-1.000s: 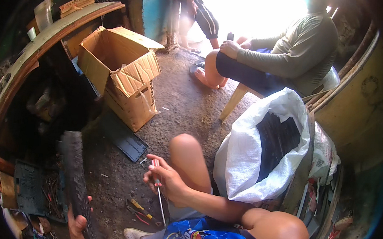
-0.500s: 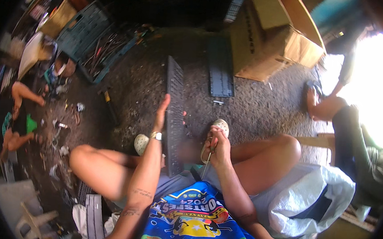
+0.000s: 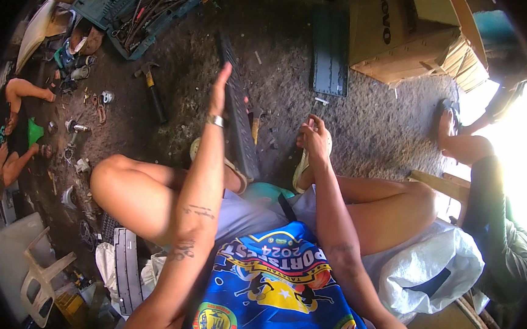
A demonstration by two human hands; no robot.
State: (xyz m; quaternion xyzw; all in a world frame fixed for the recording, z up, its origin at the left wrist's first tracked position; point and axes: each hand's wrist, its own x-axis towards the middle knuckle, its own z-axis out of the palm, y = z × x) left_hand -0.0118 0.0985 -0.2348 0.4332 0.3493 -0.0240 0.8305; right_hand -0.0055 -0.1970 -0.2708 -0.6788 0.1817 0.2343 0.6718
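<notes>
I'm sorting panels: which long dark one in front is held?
The left panel, in the left hand; the right panel lies flat on the floor beside the cardboard box.

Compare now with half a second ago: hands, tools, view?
Right hand shifted slightly forward, toward the dark panel; its screwdriver no longer shows, and I can't tell whether it was let go. View tipped further down. Unchanged: left hand holds the black keyboard; panel and cardboard box sit where they were.

The left hand (image 3: 219,97) holds a long dark panel (image 3: 237,123); the right hand (image 3: 314,137) hovers nearby; a hammer (image 3: 152,92) lies farther left.
</notes>
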